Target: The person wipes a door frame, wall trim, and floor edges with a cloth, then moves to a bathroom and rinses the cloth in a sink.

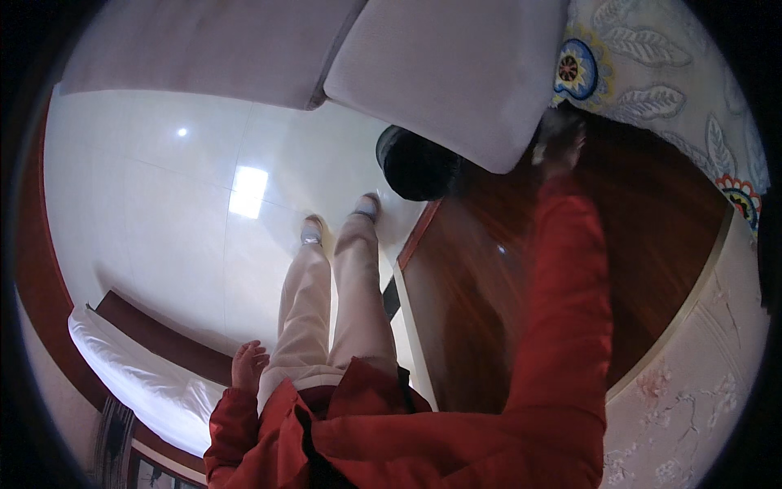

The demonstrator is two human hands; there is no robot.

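Observation:
My right hand is stretched far forward at the end of a red sleeve. It is blurred, and a dark shape at the fingers cannot be made out. Close to it are the corner of a greyish-mauve upholstered seat and the hem of a pale fabric with leaf and flower patterns. My left hand hangs beside my left thigh, its fingers a little apart and nothing seen in them. Under the seat's edge a round black object stands on the floor, partly hidden.
Shiny pale tiles lie under my feet; dark brown wood flooring begins to the right past a reddish threshold strip. Behind at the left is a white cloth-covered piece of furniture. Floral wallpaper covers the wall at the right.

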